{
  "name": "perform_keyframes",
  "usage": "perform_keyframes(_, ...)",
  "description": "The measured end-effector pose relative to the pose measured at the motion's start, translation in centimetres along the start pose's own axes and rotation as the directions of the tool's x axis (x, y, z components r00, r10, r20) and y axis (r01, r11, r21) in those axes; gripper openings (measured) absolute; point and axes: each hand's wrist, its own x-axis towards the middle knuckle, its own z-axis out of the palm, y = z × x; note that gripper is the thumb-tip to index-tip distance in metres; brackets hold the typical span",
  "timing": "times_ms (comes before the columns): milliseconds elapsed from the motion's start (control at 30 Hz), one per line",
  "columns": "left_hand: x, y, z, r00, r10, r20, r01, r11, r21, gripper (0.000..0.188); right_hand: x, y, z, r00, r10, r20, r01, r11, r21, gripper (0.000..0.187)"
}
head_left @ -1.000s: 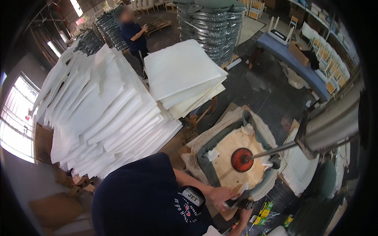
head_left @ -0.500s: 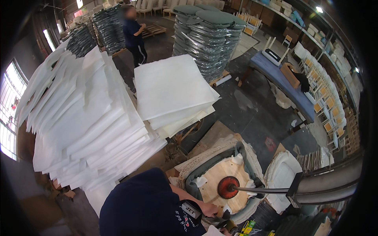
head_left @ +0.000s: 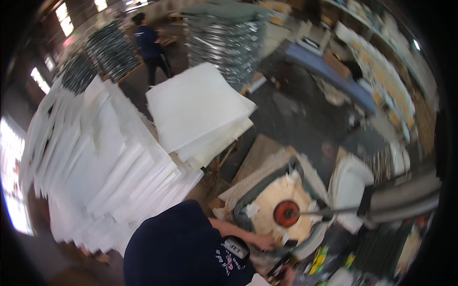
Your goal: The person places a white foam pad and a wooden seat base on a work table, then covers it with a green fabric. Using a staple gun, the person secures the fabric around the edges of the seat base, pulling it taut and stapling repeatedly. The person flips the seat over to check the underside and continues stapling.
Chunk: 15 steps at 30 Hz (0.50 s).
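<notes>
A pale wooden seat board lies with grey-green fabric and white padding gathered round its edge. On its middle rests a red round press pad at the end of a metal rod. My left hand is at the board's near edge, fingers closed on the fabric edge, somewhat blurred. Just below it, at the bottom of the picture, my right hand is closed round a dark tool that looks like a staple gun. Blur and the low angle hide most of that grip.
Stacks of white padding sheets rise at left, with a square pile beyond. Wrapped seat cushions stand behind, near another person. A blue bench is far right. A thick metal arm reaches in from the right.
The view has swung, so the seat board sits slightly further right and is blurrier. My right hand shows more, beside the board's near edge. The other person has turned away.
</notes>
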Motion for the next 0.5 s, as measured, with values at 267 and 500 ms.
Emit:
perform_keyframes(267,0.1,2.4,-4.3,0.924,-0.300,0.236,0.333,0.936,-0.117,0.042,-7.1,-4.9,3.2,0.941,-0.297,-0.162,0.301,0.954,-0.001,0.054)
perform_keyframes(500,6.9,12.6,-7.9,0.934,-0.176,0.312,0.073,0.946,0.315,0.040,-13.1,-6.5,3.7,0.918,-0.231,-0.322,0.225,0.973,-0.056,0.069)
